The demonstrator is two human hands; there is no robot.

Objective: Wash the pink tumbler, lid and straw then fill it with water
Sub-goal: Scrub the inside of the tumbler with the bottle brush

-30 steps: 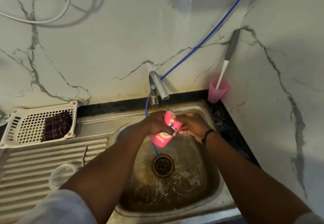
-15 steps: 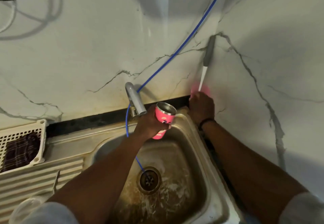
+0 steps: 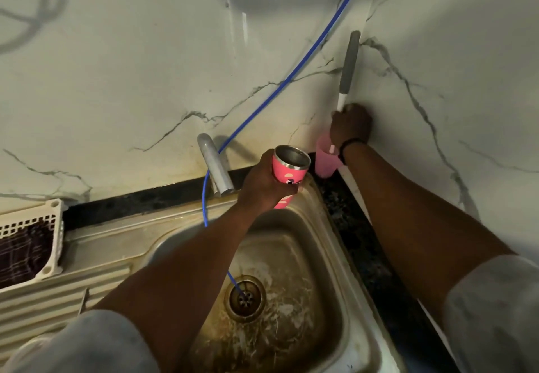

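Tumbler held over the sink, brush gripped in the corner
Left hand (image 3: 264, 184) grips the open pink steel-lined tumbler (image 3: 288, 171); right hand (image 3: 350, 124) grasps the grey-handled white brush (image 3: 348, 66) in a pink plastic cup (image 3: 323, 162)

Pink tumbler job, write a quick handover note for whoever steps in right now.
Left hand: holds the pink tumbler over the sink, mouth open, no lid on.
Right hand: grips the brush handle standing in the pink cup in the corner.
Tap: no water seen running.
Lid and straw: not in view.
Left: brush the tumbler, wash lid and straw, fill.
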